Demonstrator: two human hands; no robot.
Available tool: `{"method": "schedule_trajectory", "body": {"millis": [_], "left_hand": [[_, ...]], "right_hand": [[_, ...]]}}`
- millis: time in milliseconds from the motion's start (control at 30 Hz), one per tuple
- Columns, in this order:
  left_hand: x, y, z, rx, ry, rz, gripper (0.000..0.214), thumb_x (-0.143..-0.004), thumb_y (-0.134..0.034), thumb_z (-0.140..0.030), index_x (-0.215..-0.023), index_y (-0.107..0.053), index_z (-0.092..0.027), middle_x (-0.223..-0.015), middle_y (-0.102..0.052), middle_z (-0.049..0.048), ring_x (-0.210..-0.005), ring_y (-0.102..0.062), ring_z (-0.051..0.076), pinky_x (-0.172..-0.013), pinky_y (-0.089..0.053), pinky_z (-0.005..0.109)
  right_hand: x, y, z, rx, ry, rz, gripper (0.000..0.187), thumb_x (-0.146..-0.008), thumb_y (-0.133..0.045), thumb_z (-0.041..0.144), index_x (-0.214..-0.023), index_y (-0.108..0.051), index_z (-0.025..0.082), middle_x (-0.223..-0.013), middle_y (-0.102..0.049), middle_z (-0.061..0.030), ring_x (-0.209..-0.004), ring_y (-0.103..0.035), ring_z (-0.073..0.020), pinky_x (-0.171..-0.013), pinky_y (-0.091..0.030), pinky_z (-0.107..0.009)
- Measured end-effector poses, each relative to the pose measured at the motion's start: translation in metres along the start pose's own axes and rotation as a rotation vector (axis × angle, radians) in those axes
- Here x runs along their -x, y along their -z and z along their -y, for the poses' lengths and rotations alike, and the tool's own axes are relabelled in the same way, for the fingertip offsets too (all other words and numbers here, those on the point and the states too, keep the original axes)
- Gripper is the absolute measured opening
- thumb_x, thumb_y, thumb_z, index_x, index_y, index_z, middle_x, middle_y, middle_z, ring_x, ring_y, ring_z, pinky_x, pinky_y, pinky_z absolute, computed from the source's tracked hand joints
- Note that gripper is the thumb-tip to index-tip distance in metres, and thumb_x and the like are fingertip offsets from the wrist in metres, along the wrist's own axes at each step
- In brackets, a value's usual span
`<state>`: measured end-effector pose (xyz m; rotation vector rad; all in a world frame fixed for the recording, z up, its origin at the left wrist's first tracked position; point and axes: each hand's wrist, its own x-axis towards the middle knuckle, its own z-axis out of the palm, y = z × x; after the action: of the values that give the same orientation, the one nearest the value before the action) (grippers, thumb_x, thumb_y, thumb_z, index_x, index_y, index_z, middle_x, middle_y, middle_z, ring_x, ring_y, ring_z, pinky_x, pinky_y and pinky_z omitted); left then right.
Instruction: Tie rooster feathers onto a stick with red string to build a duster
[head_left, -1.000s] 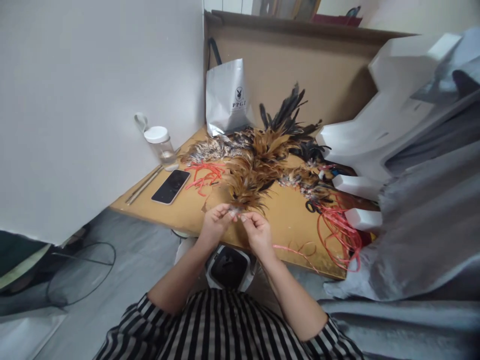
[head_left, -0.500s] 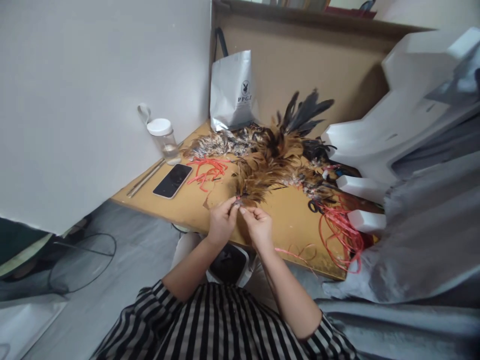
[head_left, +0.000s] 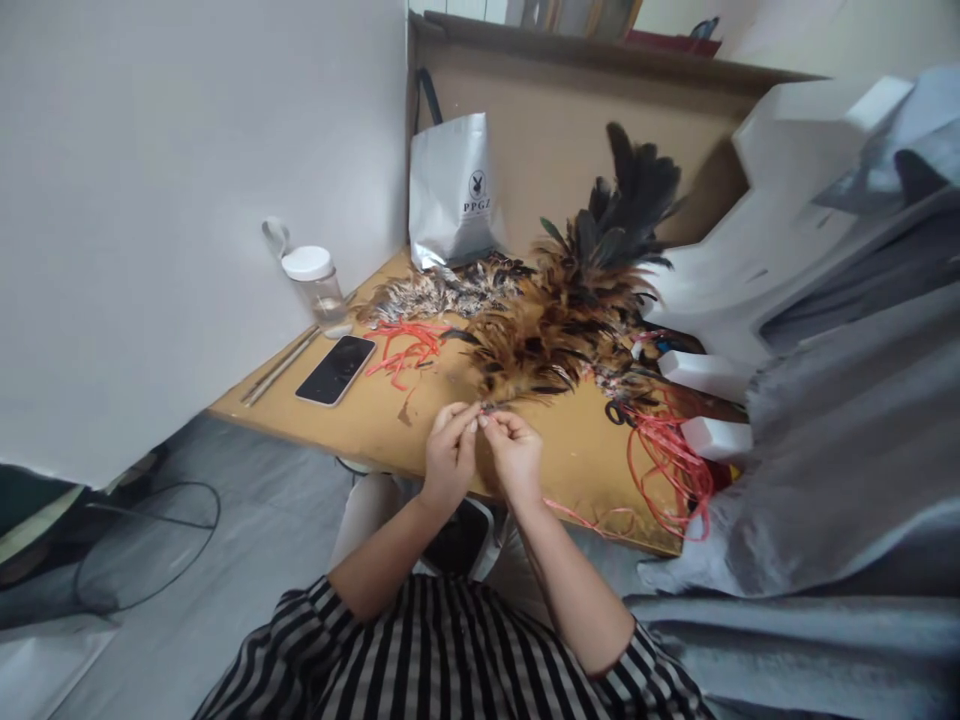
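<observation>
A long strung bunch of brown and black feathers [head_left: 559,320] runs from my hands up and to the right across the wooden table [head_left: 375,425]. My left hand [head_left: 448,455] pinches its near end with curled fingers. My right hand [head_left: 514,452] pinches the same end right beside it, fingertips nearly touching. The black tips of the bunch stand lifted against the back board. Further speckled feathers [head_left: 442,290] lie flat behind.
A black phone [head_left: 335,369], two thin sticks [head_left: 279,366] and a white-lidded jar [head_left: 315,290] sit at the table's left. Red strings [head_left: 409,345] lie mid-table, more red strings [head_left: 671,460] at the right. A silver bag [head_left: 454,190] stands behind; white foam blocks [head_left: 705,375] and grey cloth crowd the right.
The feather bunch has swung to the right and its black tips have risen. Both hands stayed pinched together at its near end, shifting slightly right.
</observation>
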<state>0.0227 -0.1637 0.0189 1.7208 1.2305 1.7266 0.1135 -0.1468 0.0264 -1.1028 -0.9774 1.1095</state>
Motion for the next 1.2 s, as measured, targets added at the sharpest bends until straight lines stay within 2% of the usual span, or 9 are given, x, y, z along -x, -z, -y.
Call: {"method": "schedule_trajectory", "body": {"millis": [100,233,300,467,633,867,1000,1133,1200], "left_hand": [[-0.004,-0.004,0.001,0.202,0.180,-0.046,0.021,-0.083,-0.053,-0.025,-0.098,-0.065,-0.018,-0.096,-0.060,0.0079,-0.092,-0.055,0.017,-0.084,-0.043,0.033],[-0.009,-0.011,0.005,0.585,0.519,-0.024,0.019,-0.076,-0.062,-0.030,-0.088,-0.063,-0.016,-0.080,-0.063,0.0041,-0.068,-0.055,0.012,-0.065,-0.045,0.025],[-0.012,-0.015,0.005,0.725,0.618,0.010,0.021,-0.075,-0.063,-0.033,-0.085,-0.063,-0.014,-0.074,-0.062,0.0028,-0.062,-0.053,0.010,-0.058,-0.041,0.022],[-0.020,-0.019,0.003,0.852,0.704,0.076,0.024,-0.070,-0.067,-0.035,-0.069,-0.062,-0.011,-0.060,-0.057,0.0013,-0.054,-0.047,0.007,-0.049,-0.033,0.018],[-0.030,-0.019,0.006,0.939,0.782,0.109,0.021,-0.065,-0.072,-0.028,-0.070,-0.063,-0.011,-0.060,-0.057,0.0010,-0.052,-0.047,0.006,-0.045,-0.029,0.017],[-0.047,-0.029,0.019,0.931,0.800,0.050,0.025,-0.060,-0.076,-0.028,-0.072,-0.063,-0.009,-0.059,-0.055,0.0003,-0.049,-0.044,0.004,-0.042,-0.028,0.015],[-0.063,-0.037,0.035,0.978,0.839,0.018,0.025,-0.060,-0.076,-0.024,-0.070,-0.061,-0.008,-0.060,-0.054,0.0007,-0.050,-0.044,0.004,-0.040,-0.027,0.013],[-0.076,-0.044,0.051,1.047,0.925,0.032,0.018,-0.067,-0.072,-0.020,-0.074,-0.058,-0.009,-0.067,-0.054,0.0019,-0.051,-0.044,0.003,-0.037,-0.026,0.011],[-0.079,-0.046,0.058,1.082,0.971,0.048,0.015,-0.072,-0.068,-0.019,-0.075,-0.057,-0.009,-0.068,-0.054,0.0019,-0.050,-0.044,0.002,-0.036,-0.025,0.010]], "right_hand": [[0.000,0.002,0.002,-0.002,0.019,-0.001,0.019,-0.064,-0.068,0.031,-0.065,-0.060,0.015,-0.053,-0.050,0.0050,-0.049,-0.040,-0.0069,-0.051,-0.033,-0.020],[-0.002,0.004,0.003,-0.012,0.010,0.014,0.019,-0.065,-0.068,0.033,-0.067,-0.060,0.015,-0.051,-0.053,0.0039,-0.048,-0.046,-0.0088,-0.051,-0.036,-0.022],[-0.003,0.005,0.004,-0.006,-0.014,0.025,0.021,-0.065,-0.067,0.035,-0.068,-0.060,0.015,-0.047,-0.053,0.0040,-0.046,-0.046,-0.0095,-0.049,-0.036,-0.022],[-0.005,0.005,0.008,0.032,-0.029,0.055,0.021,-0.065,-0.065,0.036,-0.066,-0.059,0.016,-0.046,-0.055,0.0031,-0.042,-0.049,-0.0096,-0.045,-0.038,-0.021],[-0.015,0.007,0.011,0.018,-0.036,0.087,0.019,-0.062,-0.066,0.035,-0.063,-0.060,0.017,-0.048,-0.058,0.0021,-0.043,-0.054,-0.0118,-0.045,-0.042,-0.023],[-0.035,0.018,0.009,0.205,0.119,0.179,0.021,-0.073,-0.058,0.034,-0.076,-0.069,0.017,-0.057,-0.062,-0.0007,-0.053,-0.056,-0.0134,-0.054,-0.044,-0.024],[-0.057,0.041,0.008,0.446,0.187,0.160,0.027,-0.077,-0.051,0.035,-0.080,-0.070,0.016,-0.064,-0.064,-0.0016,-0.058,-0.055,-0.0131,-0.058,-0.042,-0.023],[-0.096,0.078,0.007,0.842,0.140,0.011,0.032,-0.077,-0.051,0.039,-0.063,-0.067,0.015,-0.053,-0.059,-0.0014,-0.051,-0.049,-0.0123,-0.053,-0.036,-0.023],[-0.117,0.094,0.007,0.992,0.099,-0.072,0.027,-0.075,-0.053,0.037,-0.067,-0.069,0.017,-0.059,-0.063,-0.0030,-0.055,-0.053,-0.0146,-0.056,-0.037,-0.025]]}}
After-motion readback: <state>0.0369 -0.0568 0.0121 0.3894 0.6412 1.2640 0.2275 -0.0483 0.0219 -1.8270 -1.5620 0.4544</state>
